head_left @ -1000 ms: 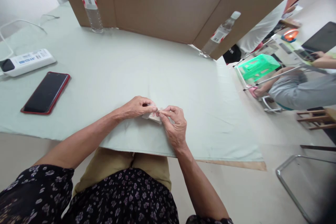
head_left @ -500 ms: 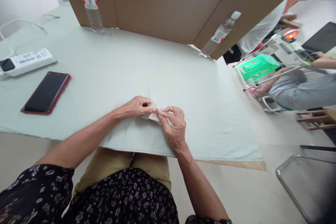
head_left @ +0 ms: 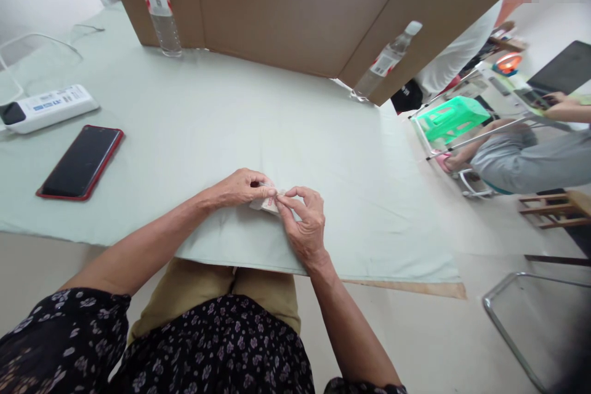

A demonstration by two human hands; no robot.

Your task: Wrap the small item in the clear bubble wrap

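Both grips are drawn in to narrow pinches, thumb against fingers, and they meet over one small thing near the close edge of the surface (head_left: 295, 135). On the left hand (head_left: 240, 188), thumb and forefinger press on a small whitish packet (head_left: 266, 204); on the right hand (head_left: 305, 221), thumb and forefinger come together at the packet's other end, the remaining fingers loosely curled. I can't tell how firmly either one squeezes.

Much of the packet is hidden under those fingertips, so its full outline is hard to make out, and the red print on it is too small for me to read. What does show is pale and boxy, with a somewhat crumpled, filmy bit by the left fingers. It sits right in front of the person, between the two hands.

Off to the left lies a dark phone (head_left: 80, 163) in a red case, with a white labelled device (head_left: 50, 109) beyond it. A plastic bottle (head_left: 160, 18) stands against brown cardboard (head_left: 277, 6), its top cut off; over to the right, a seated co-worker is partly cut off too.
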